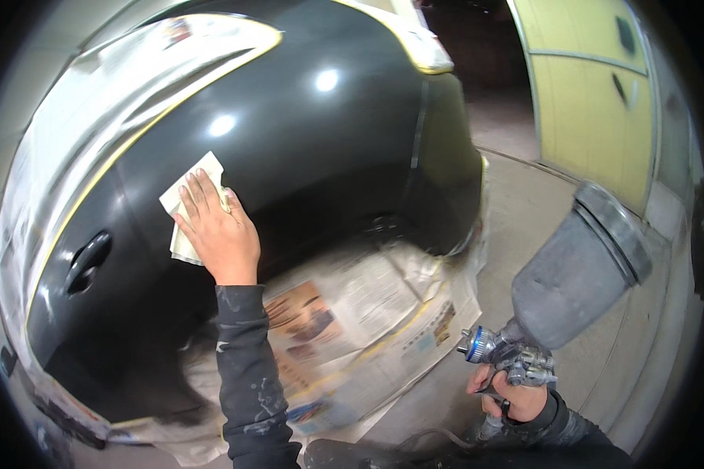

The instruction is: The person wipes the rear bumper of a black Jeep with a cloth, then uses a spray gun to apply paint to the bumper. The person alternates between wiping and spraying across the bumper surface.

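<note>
Left hand point(217, 231) flat, fingers together, pressing pale yellow cloth point(186, 205) on glossy black car panel point(321, 148); newspaper masking point(352, 313) below. Right hand point(512, 397) gripping grey spray gun point(547, 305). Grey concrete floor point(524, 211), yellow wall point(587, 102).

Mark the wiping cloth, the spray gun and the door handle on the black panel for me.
wiping cloth point(181, 248): head view, lower edge showing beside the left hand point(217, 234).
spray gun point(516, 361): head view, metal body above the right hand point(515, 400).
door handle point(88, 262): head view, middle of the dark recess.
</note>
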Tool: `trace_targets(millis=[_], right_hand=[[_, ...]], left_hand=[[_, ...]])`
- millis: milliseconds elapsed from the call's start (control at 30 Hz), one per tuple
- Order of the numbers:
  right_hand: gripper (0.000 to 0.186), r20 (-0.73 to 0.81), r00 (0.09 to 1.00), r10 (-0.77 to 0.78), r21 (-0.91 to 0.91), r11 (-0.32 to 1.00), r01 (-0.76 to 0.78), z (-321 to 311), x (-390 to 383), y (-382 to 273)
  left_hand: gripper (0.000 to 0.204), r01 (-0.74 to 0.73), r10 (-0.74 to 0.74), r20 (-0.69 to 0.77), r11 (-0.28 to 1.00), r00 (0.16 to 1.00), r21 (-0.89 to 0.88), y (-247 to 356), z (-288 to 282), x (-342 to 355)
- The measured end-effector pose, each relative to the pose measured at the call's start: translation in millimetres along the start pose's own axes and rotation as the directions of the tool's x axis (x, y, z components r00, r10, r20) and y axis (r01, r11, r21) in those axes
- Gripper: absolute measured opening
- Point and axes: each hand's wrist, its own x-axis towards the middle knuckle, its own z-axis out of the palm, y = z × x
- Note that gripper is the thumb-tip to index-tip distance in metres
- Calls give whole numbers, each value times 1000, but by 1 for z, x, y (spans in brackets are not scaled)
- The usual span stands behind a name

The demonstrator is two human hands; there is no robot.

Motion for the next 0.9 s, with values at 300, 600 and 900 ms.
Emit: trace_targets(millis=[300, 600, 900], right_hand=[[43, -102, 991, 85, 133, 989, -71, -191, 17, -22], [46, -15, 996, 89, 280, 957, -82, -350, 74, -52], [47, -6, 992, 123, 389, 915, -111, -458, 121, 11]], left_hand=[[54, -174, 171, 74, 984, 982, 26, 219, 58, -10], [70, -376, 378, 287, 924, 880, -64, 409, 106, -56], [78, -320, 538, 568, 838, 623, -442, 518, 183, -313]])
